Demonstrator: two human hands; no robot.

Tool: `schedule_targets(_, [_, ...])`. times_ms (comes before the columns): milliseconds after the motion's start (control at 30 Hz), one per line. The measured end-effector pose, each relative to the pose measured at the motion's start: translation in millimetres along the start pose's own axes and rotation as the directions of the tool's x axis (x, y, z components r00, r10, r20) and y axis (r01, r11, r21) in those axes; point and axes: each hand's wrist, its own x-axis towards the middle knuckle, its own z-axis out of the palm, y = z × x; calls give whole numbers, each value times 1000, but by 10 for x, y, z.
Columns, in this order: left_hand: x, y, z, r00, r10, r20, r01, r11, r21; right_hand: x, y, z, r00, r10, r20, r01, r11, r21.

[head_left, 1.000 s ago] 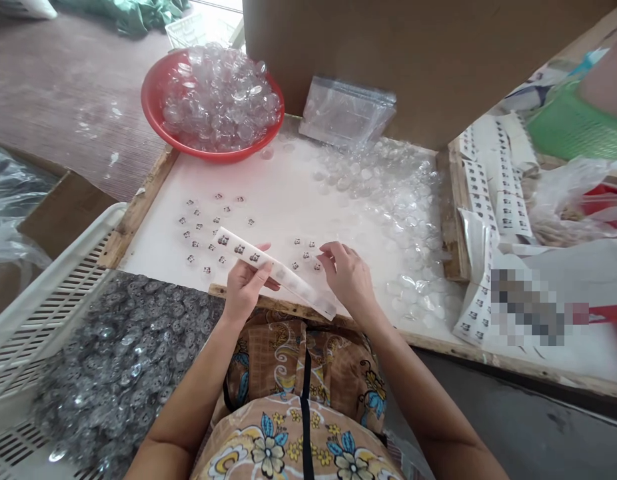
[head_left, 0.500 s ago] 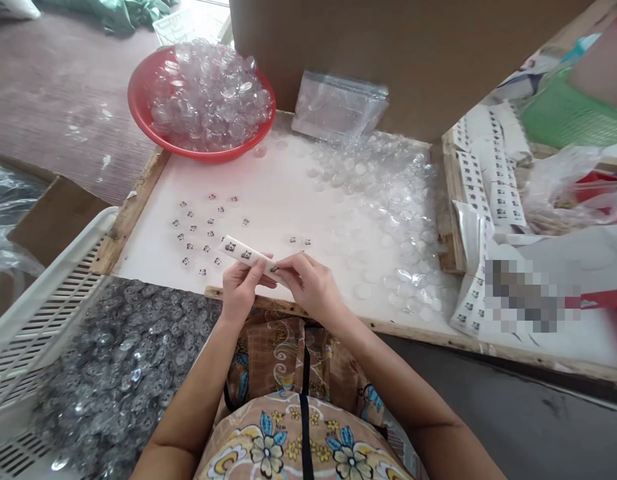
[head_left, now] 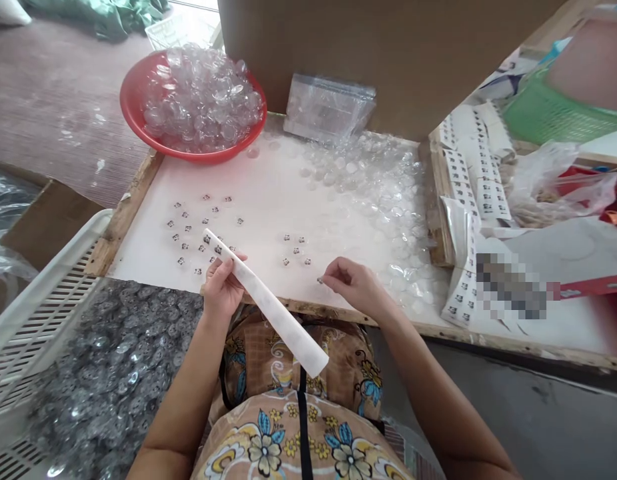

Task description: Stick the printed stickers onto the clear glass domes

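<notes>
A long white sticker strip [head_left: 273,313] is pinched in my left hand [head_left: 222,287]. Small black-and-white panda stickers show at its far end; the rest, hanging towards my lap, looks bare. Over the front of the white board, my right hand [head_left: 357,285] has thumb and finger closed on a small panda sticker [head_left: 320,281]. Whether that sticker touches a disc beneath is too small to tell. Left of it lie several discs with panda pictures [head_left: 296,251], and a larger group [head_left: 187,229] spreads across the left side. Clear plastic discs [head_left: 348,167] cover the right side.
A red basin [head_left: 133,100] heaped with clear discs stands at the back left. Below the board's left edge, a white basket [head_left: 63,293] holds many printed discs [head_left: 133,353]. More sticker strips [head_left: 461,287] lie beyond the wooden rail [head_left: 436,207]. A large brown box [head_left: 368,47] borders the back.
My right hand has moved right, away from the strip, with a sticker at its fingertips. My left hand has shifted slightly left, and the strip's bare length now extends towards my lap.
</notes>
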Motion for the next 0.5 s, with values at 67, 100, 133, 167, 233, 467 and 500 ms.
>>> schedule_targets(67, [2, 1, 7, 1000, -12, 20, 12, 1000, 12, -53, 48, 45, 999, 19, 34, -16, 997, -78])
schedule_targets(100, [2, -1, 14, 1000, -15, 24, 15, 1000, 19, -68, 54, 67, 999, 26, 35, -22, 994, -109])
schedule_targets(133, [1, -2, 20, 1000, -16, 21, 16, 1000, 22, -75, 52, 83, 999, 34, 35, -29, 991, -134])
schedule_targets(167, [1, -3, 26, 1000, -16, 15, 16, 1000, 24, -77, 46, 93, 998, 43, 37, -37, 987, -155])
schedule_targets(233, [0, -1, 34, 1000, -16, 3, 16, 999, 30, -71, 32, 97, 997, 62, 49, -52, 981, -189])
schedule_targets(467, [-3, 7, 36, 999, -14, 37, 13, 999, 34, -70, -52, 213, 998, 58, 28, -43, 925, -378])
schedule_targets(500, [-3, 3, 37, 999, -14, 47, 12, 999, 35, -57, -78, 259, 999, 38, 15, -29, 909, -417])
